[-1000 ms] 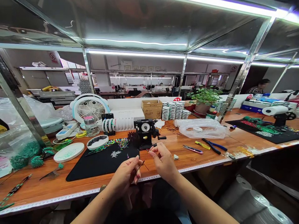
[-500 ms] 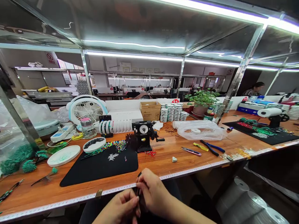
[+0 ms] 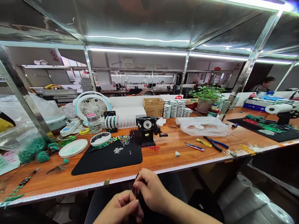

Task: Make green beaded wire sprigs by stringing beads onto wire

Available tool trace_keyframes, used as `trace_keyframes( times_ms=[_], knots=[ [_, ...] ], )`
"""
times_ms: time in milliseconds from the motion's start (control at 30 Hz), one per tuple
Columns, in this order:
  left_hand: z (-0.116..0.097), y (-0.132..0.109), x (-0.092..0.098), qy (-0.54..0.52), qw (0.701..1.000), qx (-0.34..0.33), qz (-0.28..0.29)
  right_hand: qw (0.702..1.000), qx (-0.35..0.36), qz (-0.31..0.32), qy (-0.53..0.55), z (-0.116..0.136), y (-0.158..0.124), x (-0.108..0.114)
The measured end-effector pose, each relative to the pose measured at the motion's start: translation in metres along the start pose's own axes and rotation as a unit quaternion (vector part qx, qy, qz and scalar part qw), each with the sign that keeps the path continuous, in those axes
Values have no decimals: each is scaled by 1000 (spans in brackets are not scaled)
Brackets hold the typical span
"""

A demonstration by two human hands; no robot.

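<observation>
Both my hands are low in front of my lap, below the front edge of the wooden workbench (image 3: 70, 182). My left hand (image 3: 122, 210) is closed in a pinch beside the right one. My right hand (image 3: 151, 191) is closed too, its fingers pinched on a thin dark wire (image 3: 136, 186) with a red bit on it, held between the two hands. A black mat (image 3: 109, 160) with loose coloured beads (image 3: 119, 140) lies just beyond them. Behind the mat stands a small black machine with a dial (image 3: 147, 129).
A white fan (image 3: 92, 105), a dish of dark beads (image 3: 101, 138), a white plate (image 3: 73, 148) and green tassels (image 3: 32, 149) sit at the left. Blue-handled pliers (image 3: 213, 143), a cutter (image 3: 193, 147) and a plastic bag (image 3: 203, 126) lie at the right. Another person sits far right.
My hands left the area by the black machine and dropped below the bench edge toward my lap, still pinching the thin wire together. The view shifted slightly.
</observation>
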State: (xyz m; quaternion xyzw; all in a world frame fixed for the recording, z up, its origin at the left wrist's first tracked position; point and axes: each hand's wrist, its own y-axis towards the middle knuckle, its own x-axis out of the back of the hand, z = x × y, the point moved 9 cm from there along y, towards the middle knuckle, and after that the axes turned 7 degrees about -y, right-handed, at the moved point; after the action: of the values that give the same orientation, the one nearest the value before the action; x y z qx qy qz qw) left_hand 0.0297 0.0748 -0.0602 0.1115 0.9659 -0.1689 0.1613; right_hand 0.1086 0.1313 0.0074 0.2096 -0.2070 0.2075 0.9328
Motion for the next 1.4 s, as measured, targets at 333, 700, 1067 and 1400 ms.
trace_keyframes(
  times_ms=[333, 700, 1067, 1400],
  knots=[
    [-84, 18, 18, 32, 978, -110, -174, 967, -86, -30, 238, -12, 30, 24],
    [-75, 24, 6, -65, 972, -143, -172, 836, -215, 146, 483, -16, -4, -35],
    [-81, 24, 8, -112, 971, -149, -147, 855, -187, 138, 464, -19, -7, -29],
    [-98, 23, -6, 196, 973, -110, -43, 917, -150, 115, 350, -21, -10, 11]
  ],
)
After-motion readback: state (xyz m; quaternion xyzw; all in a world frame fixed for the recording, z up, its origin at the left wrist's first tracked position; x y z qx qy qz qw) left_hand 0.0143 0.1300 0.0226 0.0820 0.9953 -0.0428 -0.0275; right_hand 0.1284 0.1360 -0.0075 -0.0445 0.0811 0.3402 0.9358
